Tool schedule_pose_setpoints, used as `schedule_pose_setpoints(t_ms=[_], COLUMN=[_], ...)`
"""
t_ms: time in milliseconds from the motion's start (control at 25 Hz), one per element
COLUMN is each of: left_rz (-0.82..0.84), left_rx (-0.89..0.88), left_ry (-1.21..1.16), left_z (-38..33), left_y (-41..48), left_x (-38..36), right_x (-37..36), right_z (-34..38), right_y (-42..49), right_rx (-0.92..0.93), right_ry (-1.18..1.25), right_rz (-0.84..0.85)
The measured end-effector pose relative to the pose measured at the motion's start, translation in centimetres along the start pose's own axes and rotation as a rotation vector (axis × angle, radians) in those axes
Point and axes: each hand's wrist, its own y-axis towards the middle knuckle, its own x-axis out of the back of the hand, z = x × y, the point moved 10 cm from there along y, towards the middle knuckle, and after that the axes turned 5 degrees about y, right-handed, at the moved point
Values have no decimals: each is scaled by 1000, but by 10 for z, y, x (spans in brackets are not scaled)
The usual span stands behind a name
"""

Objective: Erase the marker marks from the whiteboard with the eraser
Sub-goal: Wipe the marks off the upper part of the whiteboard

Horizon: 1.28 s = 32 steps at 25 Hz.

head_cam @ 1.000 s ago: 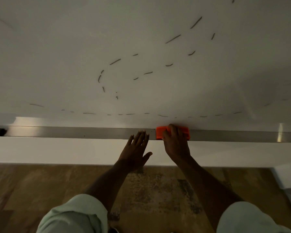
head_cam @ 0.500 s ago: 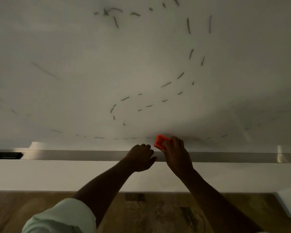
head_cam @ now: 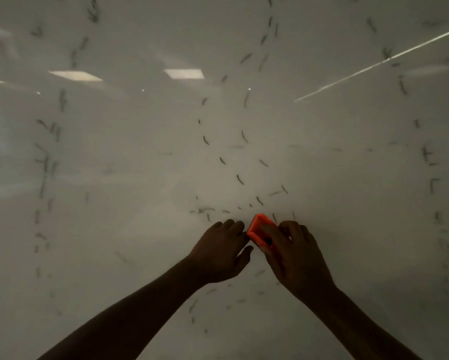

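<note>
While right hand (head_cam: 296,255) grips orange eraser (head_cam: 259,228) against whiteboard (head_cam: 114,178), left hand (head_cam: 220,252) sits just left of it, fingers loosely curled, holding nothing; marker marks (head_cam: 240,179) scattered around.

orange eraser (head_cam: 259,228) against a pale grey-white whiteboard (head_cam: 130,178) scattered with short dark marker marks (head_cam: 240,179).

Both forearms converge toward twelve o'clock. The right hand (head_cam: 296,255) grips the eraser (head_cam: 256,227). The left hand (head_cam: 222,253), at its nine o'clock, is loosely curled.
</note>
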Motion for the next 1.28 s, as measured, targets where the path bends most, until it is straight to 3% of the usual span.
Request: schedule_pose_setpoints(t_ms=[320, 480, 640, 760, 880, 920, 1080, 1160, 1280], left_rz=[-311, -387, -382, -425, -511, -527, -589, -612, -636], left_rx=[13, 198, 359, 355, 304, 292, 260, 250, 234], left_ry=[312, 455, 430, 407, 401, 402, 390, 398, 411], left_z=[99, 183, 250, 269, 272, 272, 272, 271, 270], left_y=[83, 97, 109, 118, 117, 116, 113, 112, 113], left_x=[154, 196, 212, 212, 208, 209, 210, 210, 209], right_x=[110, 130, 129, 139, 123, 109, 87, 134, 202], right_z=[33, 56, 77, 66, 65, 76, 99, 69, 28], right_y=[165, 231, 284, 329, 348, 344, 343, 383, 428], right_rx=[140, 212, 286, 174, 29, 82, 606, 482, -117], right_ry=[-54, -77, -204, -296, -240, -233, -429, -516, -352], right_rz=[-332, -431, -495, -558, -610, -601, -356, -459, -703])
